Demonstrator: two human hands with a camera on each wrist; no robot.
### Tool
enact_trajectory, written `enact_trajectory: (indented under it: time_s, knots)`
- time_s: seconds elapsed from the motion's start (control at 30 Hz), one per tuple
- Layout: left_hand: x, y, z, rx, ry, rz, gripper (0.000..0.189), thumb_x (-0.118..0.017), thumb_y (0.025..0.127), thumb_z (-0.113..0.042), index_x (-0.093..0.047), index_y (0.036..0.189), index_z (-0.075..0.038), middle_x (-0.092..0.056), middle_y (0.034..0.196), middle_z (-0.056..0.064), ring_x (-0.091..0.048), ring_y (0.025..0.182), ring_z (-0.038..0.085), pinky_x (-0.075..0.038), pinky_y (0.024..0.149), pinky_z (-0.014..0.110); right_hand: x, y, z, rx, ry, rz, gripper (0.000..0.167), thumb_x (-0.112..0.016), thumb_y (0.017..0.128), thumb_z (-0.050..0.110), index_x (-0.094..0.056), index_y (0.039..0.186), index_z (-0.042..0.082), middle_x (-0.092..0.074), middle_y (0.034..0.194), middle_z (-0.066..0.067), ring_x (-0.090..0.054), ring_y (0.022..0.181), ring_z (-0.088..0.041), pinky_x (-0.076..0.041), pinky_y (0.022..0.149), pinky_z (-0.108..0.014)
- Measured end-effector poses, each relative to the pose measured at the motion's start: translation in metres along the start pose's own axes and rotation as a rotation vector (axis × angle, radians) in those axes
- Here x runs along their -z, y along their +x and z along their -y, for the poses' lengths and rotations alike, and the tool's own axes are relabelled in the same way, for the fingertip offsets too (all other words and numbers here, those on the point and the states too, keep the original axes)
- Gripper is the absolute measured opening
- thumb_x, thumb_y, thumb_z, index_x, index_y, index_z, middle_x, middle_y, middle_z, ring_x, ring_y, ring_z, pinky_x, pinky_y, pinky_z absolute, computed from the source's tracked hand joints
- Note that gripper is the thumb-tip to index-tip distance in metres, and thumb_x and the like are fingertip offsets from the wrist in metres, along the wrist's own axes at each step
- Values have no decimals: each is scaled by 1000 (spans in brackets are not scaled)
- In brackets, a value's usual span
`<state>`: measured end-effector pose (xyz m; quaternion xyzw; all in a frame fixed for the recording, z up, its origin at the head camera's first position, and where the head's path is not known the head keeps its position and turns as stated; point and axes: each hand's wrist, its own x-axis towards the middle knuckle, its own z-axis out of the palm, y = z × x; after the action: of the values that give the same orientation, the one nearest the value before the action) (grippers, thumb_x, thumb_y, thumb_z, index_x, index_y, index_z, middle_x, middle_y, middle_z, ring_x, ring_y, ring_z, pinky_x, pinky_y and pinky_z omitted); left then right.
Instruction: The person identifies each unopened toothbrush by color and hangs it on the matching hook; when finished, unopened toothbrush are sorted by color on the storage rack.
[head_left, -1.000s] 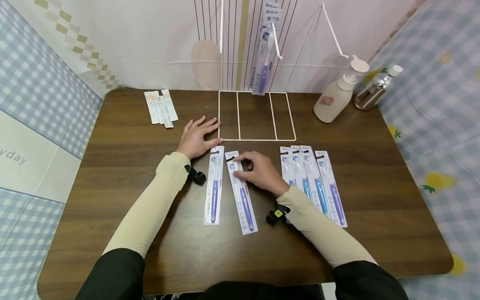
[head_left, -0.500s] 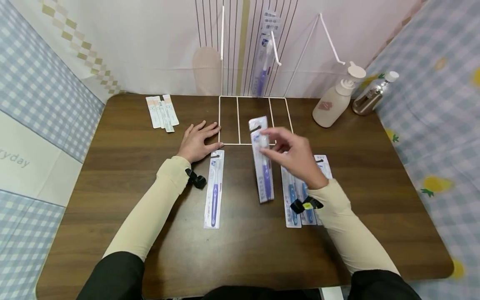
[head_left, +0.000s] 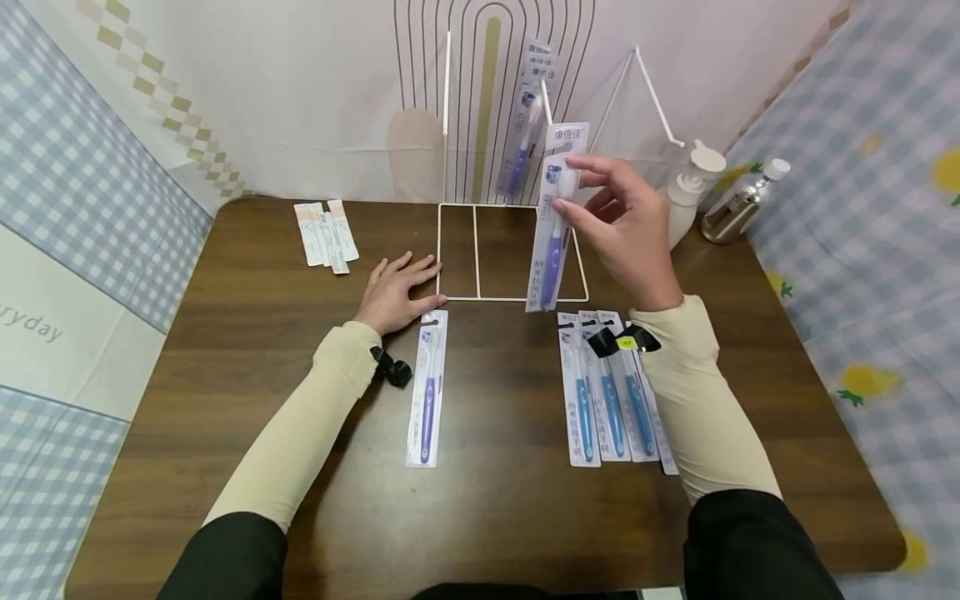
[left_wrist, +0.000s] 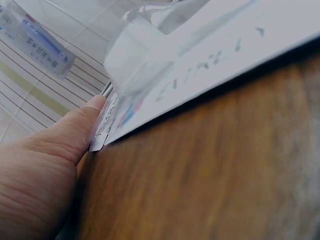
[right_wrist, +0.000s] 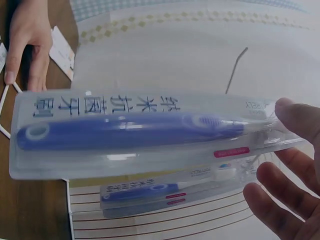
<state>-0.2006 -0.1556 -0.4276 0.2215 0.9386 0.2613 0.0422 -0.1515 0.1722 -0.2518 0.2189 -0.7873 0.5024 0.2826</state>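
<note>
In the head view my right hand (head_left: 626, 221) pinches a packaged purple toothbrush (head_left: 552, 242) near its top, between thumb and fingers, raised off the table. The right wrist view shows this packaged toothbrush (right_wrist: 130, 132) close up. Behind it, several packs (head_left: 522, 142) hang from a white hook of the wire rack (head_left: 480, 297). My left hand (head_left: 397, 292) lies flat with spread fingers at the rack base's left corner. Its thumb is close to the top of another packaged purple toothbrush (head_left: 427, 400) lying on the table; whether they touch I cannot tell.
Several packaged toothbrushes, some blue (head_left: 583, 408), lie in a row under the right forearm. A pump bottle (head_left: 684, 200) and a silver bottle (head_left: 742, 204) stand at the back right. Small white packets (head_left: 326, 236) lie at the back left.
The right hand has lifted the purple toothbrush pack from the table, up and to the right, in front of the hanging packs. The left hand has stayed at the rack's corner.
</note>
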Motion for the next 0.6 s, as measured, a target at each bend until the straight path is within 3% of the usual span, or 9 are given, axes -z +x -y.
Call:
enact_trajectory:
  time_s: [0.37,0.6]
  knots:
    - [0,0,0,3,1,-1,71,-70,99,-53,-49,160,-23,-39,168,-3,-20,161,29,-1,129,52,-15,16,-15,-55,-33,7,43,-88,88,9,-75,129,10,-78,110,-12,-60,67,-14,-49,64,-21]
    - [0,0,0,7,5,-2,70,-69,100,-53,-49,160,-24,-39,168,-5,-20,161,29,-1,129,52,-30,40,-37,-119,-25,11,41,-86,92,16,-71,129,7,-77,112,-9,-57,63,-16,-46,60,-26]
